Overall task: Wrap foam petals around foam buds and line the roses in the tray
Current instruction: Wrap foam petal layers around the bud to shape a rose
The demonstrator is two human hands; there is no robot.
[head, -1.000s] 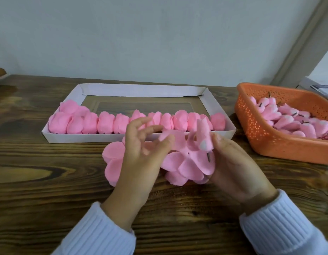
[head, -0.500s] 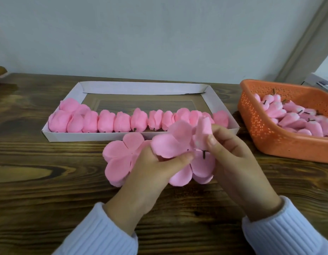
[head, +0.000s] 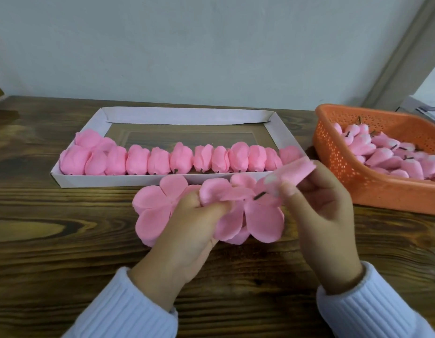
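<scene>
A white cardboard tray [head: 187, 116] holds a row of several finished pink roses [head: 162, 161] along its near wall. In front of it lies a pile of flat pink foam petal pieces [head: 155, 206]. My left hand [head: 189, 228] pinches one petal piece [head: 223, 191] lifted off the pile. My right hand [head: 318, 206] pinches a pink foam bud [head: 292, 172] with a short dark stem, tilted sideways, its stem pointing at the petal piece.
An orange perforated basket [head: 338, 162] with several pink buds [head: 387, 154] stands at the right on the dark wooden table [head: 53, 240]. A pale wall runs behind the table.
My left hand closed on a petal piece and lifted it off the pile. My right hand tipped the bud from upright to sideways, bringing its stem to the petal piece.
</scene>
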